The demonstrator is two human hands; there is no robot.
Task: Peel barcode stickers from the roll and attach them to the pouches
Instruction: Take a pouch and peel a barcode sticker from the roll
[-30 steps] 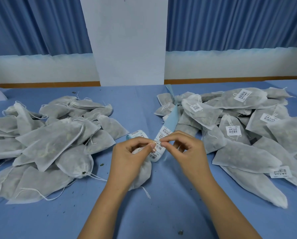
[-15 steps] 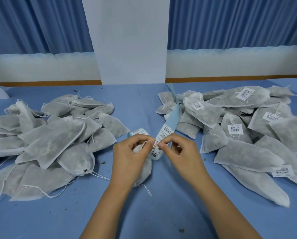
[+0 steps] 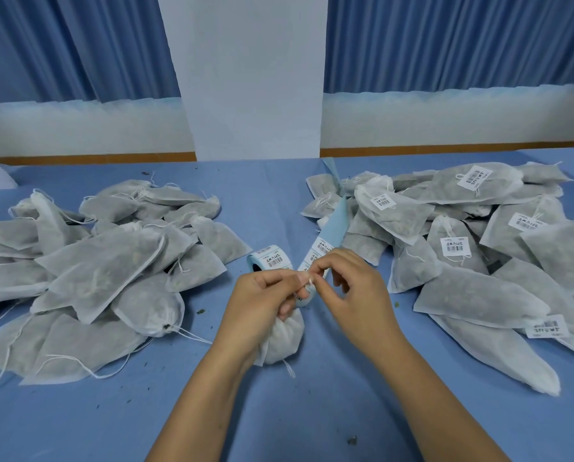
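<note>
We kept both hands close together near the middle of the blue cloth-covered counter [image 3: 285,428]. Our left hand [image 3: 255,308] had its grip closed around a small white drawstring fabric pouch [image 3: 284,340], whose bulging body hung below the palm and rested on the counter, with a loose string trailing toward 6 o'clock. The same thumb and forefinger also pinched the blue backing strip of barcode stickers [image 3: 325,241] where it curled at our fingertips. Our right hand [image 3: 355,295] met it there, thumb and forefinger pinched shut on the edge of a white sticker on that strip; whether the sticker had lifted free we could not tell. The remaining right fingers stayed loosely curled.

The strip ran from our fingers toward 1 o'clock, its bare blue tail rising over the nearer pouches. The small roll of barcode stickers [image 3: 269,258] lay on the counter just beyond our left hand, at 12 o'clock from it.

At 9 o'clock lay a heap of grey-white filled pouches without labels [image 3: 105,271]. At 3 o'clock lay a second heap of pouches [image 3: 479,248], several bearing white barcode labels. Beyond the counter stood a white pillar [image 3: 252,78] between blue curtains [image 3: 459,38].
</note>
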